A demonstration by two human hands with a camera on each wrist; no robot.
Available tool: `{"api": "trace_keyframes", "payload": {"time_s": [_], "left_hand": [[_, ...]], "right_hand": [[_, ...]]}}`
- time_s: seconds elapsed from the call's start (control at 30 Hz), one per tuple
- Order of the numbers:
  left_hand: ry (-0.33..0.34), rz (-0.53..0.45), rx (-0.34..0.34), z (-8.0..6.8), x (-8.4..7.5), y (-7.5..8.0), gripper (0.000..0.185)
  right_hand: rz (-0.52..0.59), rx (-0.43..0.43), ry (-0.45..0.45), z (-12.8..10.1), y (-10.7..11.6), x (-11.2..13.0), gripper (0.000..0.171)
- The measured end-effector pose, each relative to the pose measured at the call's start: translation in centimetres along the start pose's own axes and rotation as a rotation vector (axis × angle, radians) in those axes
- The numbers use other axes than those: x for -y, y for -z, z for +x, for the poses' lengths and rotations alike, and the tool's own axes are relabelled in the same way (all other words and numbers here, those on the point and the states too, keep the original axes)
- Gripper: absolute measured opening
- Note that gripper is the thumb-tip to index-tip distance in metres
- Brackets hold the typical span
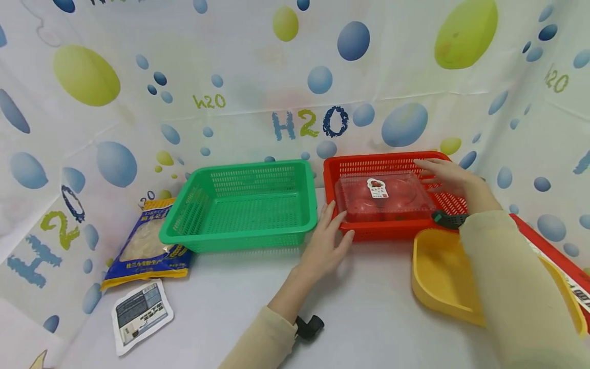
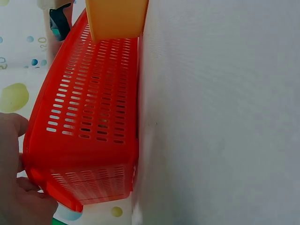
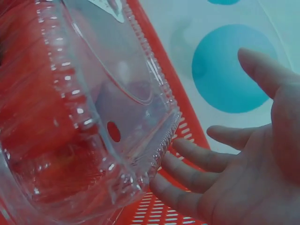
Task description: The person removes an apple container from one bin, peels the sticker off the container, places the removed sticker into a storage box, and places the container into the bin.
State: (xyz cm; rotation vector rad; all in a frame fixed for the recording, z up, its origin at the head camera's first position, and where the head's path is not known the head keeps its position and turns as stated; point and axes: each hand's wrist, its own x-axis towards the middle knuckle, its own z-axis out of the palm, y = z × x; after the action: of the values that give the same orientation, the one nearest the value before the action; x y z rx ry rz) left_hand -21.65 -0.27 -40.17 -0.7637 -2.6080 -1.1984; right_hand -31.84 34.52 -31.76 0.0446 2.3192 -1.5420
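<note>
A clear plastic box of red round fruit [image 1: 384, 197] with a white label lies in the red basket [image 1: 369, 231]. At the basket's left end is my left hand [image 1: 324, 245], fingers spread. The left wrist view has this hand [image 2: 21, 183] right at the basket's corner rim. My right hand [image 1: 444, 179] is over the basket's right end, beside the box. In the right wrist view its fingers [image 3: 197, 176] are extended, with their tips right by the edge of the clear lid [image 3: 126, 89].
A green basket [image 1: 258, 237] stands left of the red one. Farther left lie a blue and yellow bag [image 1: 147, 241] and a white packet [image 1: 142, 313]. A yellow bin [image 1: 442, 277] stands at front right, partly behind my right sleeve, with a red strip-like package [image 1: 548, 246] beside it.
</note>
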Motion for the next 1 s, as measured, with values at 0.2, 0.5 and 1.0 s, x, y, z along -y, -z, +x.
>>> {"api": "trace_keyframes", "payload": {"time_s": [0.2,0.5,1.0], "left_hand": [[0.008,0.011,-0.031,-0.1,-0.1,0.1,0.056],[0.004,0.031,-0.042,-0.2,0.2,-0.3,0.054],[-0.040,-0.142,-0.150,-0.2,0.8,-1.5,0.052]], "right_hand": [[-0.012,0.007,-0.038,0.8,0.1,-0.7,0.104],[-0.038,0.085,-0.218,0.3,-0.4,-2.0,0.095],[0.067,0.030,-0.323,-0.2,-0.7,-2.6,0.116]]}}
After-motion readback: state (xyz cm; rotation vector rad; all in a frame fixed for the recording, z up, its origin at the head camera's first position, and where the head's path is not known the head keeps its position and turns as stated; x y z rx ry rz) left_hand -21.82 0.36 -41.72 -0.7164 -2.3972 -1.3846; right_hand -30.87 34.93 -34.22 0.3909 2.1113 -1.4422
